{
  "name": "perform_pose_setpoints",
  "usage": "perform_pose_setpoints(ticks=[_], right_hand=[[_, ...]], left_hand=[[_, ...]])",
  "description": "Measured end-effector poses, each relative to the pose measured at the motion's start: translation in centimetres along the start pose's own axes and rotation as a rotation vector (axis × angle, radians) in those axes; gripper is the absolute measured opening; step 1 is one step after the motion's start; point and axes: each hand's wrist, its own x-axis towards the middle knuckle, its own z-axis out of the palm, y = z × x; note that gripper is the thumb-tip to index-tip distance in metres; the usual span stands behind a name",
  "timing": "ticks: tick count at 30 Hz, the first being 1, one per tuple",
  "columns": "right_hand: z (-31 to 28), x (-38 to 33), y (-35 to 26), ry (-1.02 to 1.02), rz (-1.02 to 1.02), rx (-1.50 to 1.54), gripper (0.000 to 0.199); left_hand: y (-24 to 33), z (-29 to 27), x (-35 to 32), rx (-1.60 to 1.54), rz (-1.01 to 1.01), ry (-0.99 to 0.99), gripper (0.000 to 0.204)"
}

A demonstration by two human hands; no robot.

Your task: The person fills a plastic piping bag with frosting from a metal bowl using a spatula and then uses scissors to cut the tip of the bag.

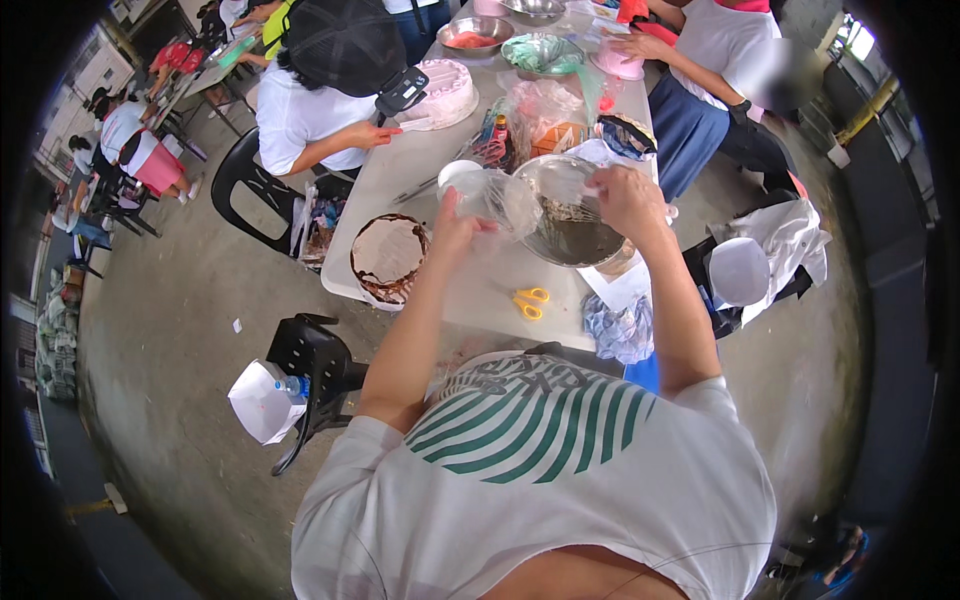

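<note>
Plastic bag (514, 205), see-through, thin, wrinkled and loosely bunched

One white table (470, 275) carries four metal bowls (578, 246), at least two cakes (390, 255), at least one clear plastic bag (512, 207) and one pair of yellow-handled scissors (520, 297). Two bare hands (628, 205) are over the table. Left of the table, nearby, stand two black chairs (324, 352) and one clear bottle (292, 386). At least three other people (305, 120) are around the table's far half.
</note>
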Motion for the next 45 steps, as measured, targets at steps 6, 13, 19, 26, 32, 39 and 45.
perform_pose_setpoints(ticks=[6,13,19,26,32,39,45], right_hand=[[9.8,-1.1,6.2,-0.495,0.044,-0.134,0.022],[9.0,0.4,-2.1,-0.064,-0.427,0.396,0.082],[8.4,3.7,-4.6,-0.348,-0.077,1.648,0.087],[8.2,6.4,-3.9,-0.081,0.078,1.382,0.054],[5.6,5.8,-2.6,0.035,-0.039,1.051,0.035],[8.5,5.3,2.1,0.321,-0.029,0.801,0.033],[5.7,3.9,-0.3,-0.031,0.133,1.076,0.027]], left_hand=[[1.3,0.7,-0.1,-0.081,-0.002,0.028,0.091],[9.1,2.2,-3.4,-0.331,0.091,0.002,0.075],[15.0,4.6,-4.9,-0.141,0.100,-0.118,0.052],[16.8,7.5,-2.3,-0.045,0.143,-0.200,0.042],[16.7,11.0,-0.1,-0.058,0.149,-0.237,0.040],[15.0,14.6,1.8,-0.087,0.111,-0.227,0.040],[12.7,13.9,3.3,0.032,0.085,-0.280,0.048]])
